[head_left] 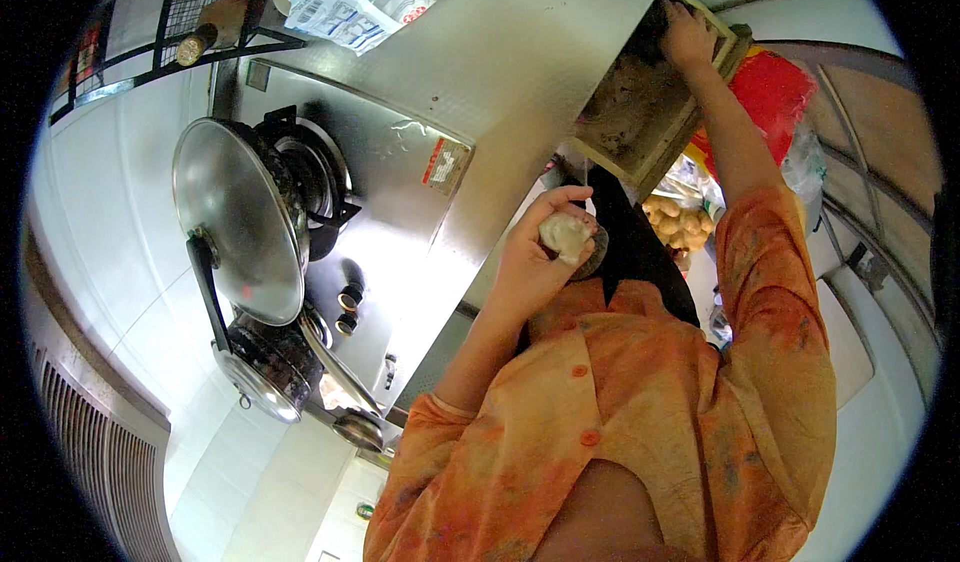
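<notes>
Near my body, my left hand (535,252) is curled around a pale, whitish lump (567,237) whose kind I cannot make out. A dark rounded thing (595,257) shows just beside the lump; whether it is in the same hand is unclear. On the right, my right arm stretches forward over an open drawer (650,167) with a worn, pale rim. Inside its far end is my right hand (688,40), next to something dark. Its fingertips are lost in shadow, so any grip there is hidden.
A gas stove (380,162) stands at left, bearing a wok with a glass lid (235,222) and a dark pot (275,362). A white and blue packet (355,7) lies on the steel counter (510,42). Potatoes (678,224) and a red bag (770,97) sit below the drawer.
</notes>
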The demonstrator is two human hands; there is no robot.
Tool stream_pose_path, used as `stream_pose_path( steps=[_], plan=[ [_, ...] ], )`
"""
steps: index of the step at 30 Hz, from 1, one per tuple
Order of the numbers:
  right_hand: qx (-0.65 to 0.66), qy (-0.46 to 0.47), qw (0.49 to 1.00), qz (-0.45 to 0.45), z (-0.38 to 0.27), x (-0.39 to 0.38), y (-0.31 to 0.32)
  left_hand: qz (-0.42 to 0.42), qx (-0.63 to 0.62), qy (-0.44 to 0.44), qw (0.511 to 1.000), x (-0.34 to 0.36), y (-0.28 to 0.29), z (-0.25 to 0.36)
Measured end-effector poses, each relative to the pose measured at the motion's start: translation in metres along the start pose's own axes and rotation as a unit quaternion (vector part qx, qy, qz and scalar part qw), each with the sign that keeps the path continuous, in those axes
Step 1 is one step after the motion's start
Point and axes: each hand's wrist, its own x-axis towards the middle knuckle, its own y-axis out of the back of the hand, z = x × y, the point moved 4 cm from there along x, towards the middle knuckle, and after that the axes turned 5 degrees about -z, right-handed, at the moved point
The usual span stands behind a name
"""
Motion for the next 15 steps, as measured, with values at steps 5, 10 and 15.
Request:
stream_pose_path(
  steps=[5,10,15],
  plan=[
    [0.2,-0.127,0.971,0.019,-0.023,0.0,0.004,0.028,0.02,0.012,0.999,0.003,0.01,-0.002],
    [0.206,0.052,0.977,0.029,-0.046,0.027,-0.02,0.066,-0.007,0.001,0.998,0.005,0.018,-0.015],
    [0.209,0.173,0.961,0.051,-0.057,0.033,-0.036,0.071,-0.028,0.031,0.997,0.005,0.018,-0.025]
  ],
)
